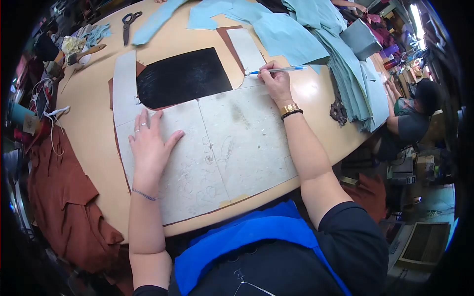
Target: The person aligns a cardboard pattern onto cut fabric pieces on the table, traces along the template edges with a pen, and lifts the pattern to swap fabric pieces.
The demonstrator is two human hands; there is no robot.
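Note:
A large pale pattern template (247, 133), cut with two upright arms, lies over reddish-brown leather (230, 44) whose edge peeks out around it. My left hand (149, 135) rests flat on the template's left part, fingers spread. In my right hand (277, 84) is a pen (291, 69) with a blue cap or end, its tip at the inner edge of the template's right arm. Between the two arms lies a black sheet (185, 76). Handwriting and small marks cover the template's surface.
Scissors (129, 27) and a wooden-handled brush (86, 53) lie at the far left. Light-blue pieces (291, 37) spread over the back, with a stack (353, 89) on the right. Brown leather (64, 197) hangs at the left edge. A co-worker (417, 116) sits at right.

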